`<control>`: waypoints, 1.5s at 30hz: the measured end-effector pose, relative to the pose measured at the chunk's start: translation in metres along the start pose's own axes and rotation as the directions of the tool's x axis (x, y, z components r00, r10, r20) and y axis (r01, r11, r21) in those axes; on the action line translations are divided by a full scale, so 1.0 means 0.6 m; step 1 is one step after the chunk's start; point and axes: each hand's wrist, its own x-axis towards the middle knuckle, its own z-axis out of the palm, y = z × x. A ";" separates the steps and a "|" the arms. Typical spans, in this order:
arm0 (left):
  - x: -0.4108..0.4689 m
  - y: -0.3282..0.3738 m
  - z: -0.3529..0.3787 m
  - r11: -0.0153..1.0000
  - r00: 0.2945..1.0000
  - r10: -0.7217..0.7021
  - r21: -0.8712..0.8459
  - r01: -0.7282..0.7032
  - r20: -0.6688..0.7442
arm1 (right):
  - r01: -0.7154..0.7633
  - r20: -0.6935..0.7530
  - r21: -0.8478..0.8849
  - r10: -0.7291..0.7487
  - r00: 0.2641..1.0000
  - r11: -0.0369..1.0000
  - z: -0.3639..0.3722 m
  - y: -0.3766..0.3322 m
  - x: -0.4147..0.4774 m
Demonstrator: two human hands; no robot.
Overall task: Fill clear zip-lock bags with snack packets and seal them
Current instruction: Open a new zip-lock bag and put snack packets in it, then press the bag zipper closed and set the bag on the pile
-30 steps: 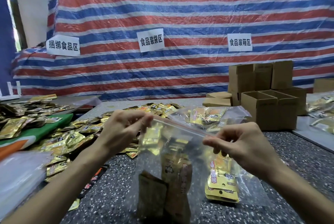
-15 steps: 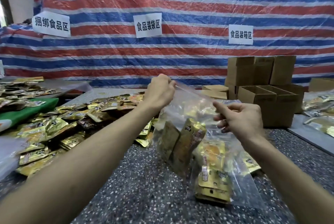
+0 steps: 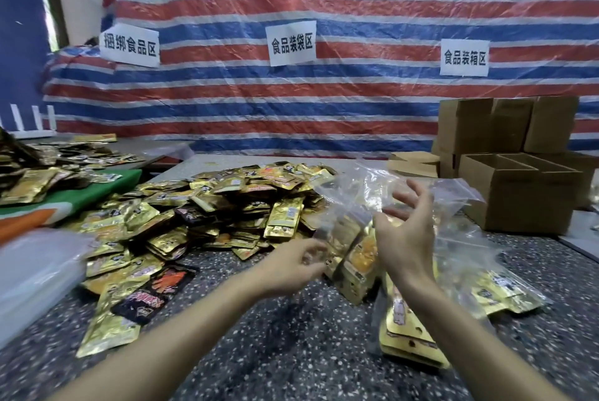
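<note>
Release after zipping
Right hand (image 3: 405,238) now spread wide; left hand (image 3: 291,269) blurred beside filled bag (image 3: 351,238), grip unclear; bag looks sealed.

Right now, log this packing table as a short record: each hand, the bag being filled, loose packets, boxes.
Left hand: fingers curled at the bag's lower edge; grip too blurred to tell
Right hand: open, fingers spread, in front of the bag
Zip-lock bag: between the hands, gold packets inside
Loose packets: gold heap on the table, left of the bag
Cardboard boxes: far right, front ones open
Table: dark speckled top
</note>
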 end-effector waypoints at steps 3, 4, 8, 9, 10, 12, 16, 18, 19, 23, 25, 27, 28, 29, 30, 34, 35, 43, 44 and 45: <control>-0.065 -0.029 0.011 0.999 1.000 -0.025 0.022 0.025 0.003 | -0.032 0.134 0.024 0.028 0.991 0.999 0.051 0.004 -0.023; -0.082 -0.035 0.012 0.999 0.999 -0.031 0.012 0.031 0.008 | -0.056 0.192 0.031 0.050 0.980 0.998 0.069 0.005 -0.029; -0.138 -0.056 0.018 1.000 1.000 -0.023 0.012 0.023 0.012 | -0.151 0.399 0.082 0.106 0.911 0.985 0.126 0.027 -0.068; -0.149 -0.064 0.022 1.000 1.000 -0.009 0.008 0.009 -0.003 | -0.157 0.435 0.092 0.102 0.895 0.983 0.133 0.039 -0.081; -0.159 -0.071 0.027 1.000 1.000 0.004 -0.003 -0.004 -0.027 | -0.141 0.466 0.085 0.086 0.881 0.986 0.138 0.053 -0.093; -0.173 -0.081 0.034 0.999 0.995 0.027 -0.033 -0.030 -0.101 | -0.090 0.546 0.046 0.050 0.836 0.995 0.139 0.075 -0.108; -0.176 -0.078 0.029 0.975 0.955 -0.031 -0.220 -0.036 -0.294 | -0.110 0.559 0.054 0.062 0.827 0.992 0.139 0.090 -0.105; -0.181 -0.078 0.021 0.945 0.913 -0.108 -0.327 -0.029 -0.394 | -0.152 0.537 0.079 0.087 0.839 0.985 0.138 0.094 -0.102; -0.187 -0.082 0.015 0.942 0.891 -0.128 -0.333 -0.027 -0.435 | -0.177 0.540 0.091 0.101 0.836 0.980 0.139 0.095 -0.102; -0.222 -0.129 -0.052 0.974 0.801 -0.139 -0.225 0.006 -0.582 | -0.223 0.580 0.092 0.130 0.804 0.971 0.139 0.100 -0.101; -0.245 -0.171 -0.107 0.984 0.699 -0.175 -0.130 0.118 -0.694 | -0.217 0.603 0.080 0.126 0.788 0.973 0.140 0.100 -0.100; -0.275 -0.217 -0.163 0.927 0.607 -0.222 0.027 0.374 -0.763 | -0.205 0.609 0.076 0.117 0.785 0.976 0.140 0.101 -0.100; -0.294 -0.242 -0.188 0.836 0.578 -0.255 0.124 0.534 -0.775 | -0.203 0.608 0.076 0.116 0.785 0.976 0.141 0.101 -0.100; -0.312 -0.265 -0.209 0.693 0.552 -0.310 0.214 0.689 -0.774 | -0.203 0.608 0.077 0.115 0.785 0.976 0.142 0.101 -0.099; -0.330 -0.284 -0.225 0.526 0.517 -0.383 0.279 0.804 -0.766 | -0.200 0.609 0.075 0.114 0.785 0.977 0.142 0.101 -0.099; -0.383 -0.320 -0.252 0.271 0.423 -0.533 0.326 0.906 -0.733 | -0.174 0.607 0.058 0.104 0.788 0.983 0.145 0.105 -0.100; -0.387 -0.323 -0.253 0.282 0.432 -0.513 0.330 0.901 -0.742 | -0.174 0.607 0.060 0.102 0.788 0.983 0.145 0.105 -0.100; -0.383 -0.298 -0.275 0.413 0.389 -0.541 0.168 0.895 -0.746 | -0.191 0.608 0.090 0.098 0.788 0.977 0.144 0.102 -0.100; -0.380 -0.300 -0.283 0.398 0.374 -0.572 0.152 0.905 -0.730 | -0.189 0.610 0.088 0.097 0.787 0.978 0.144 0.101 -0.101; -0.378 -0.302 -0.291 0.383 0.351 -0.589 0.132 0.914 -0.728 | -0.185 0.612 0.086 0.095 0.785 0.979 0.144 0.099 -0.101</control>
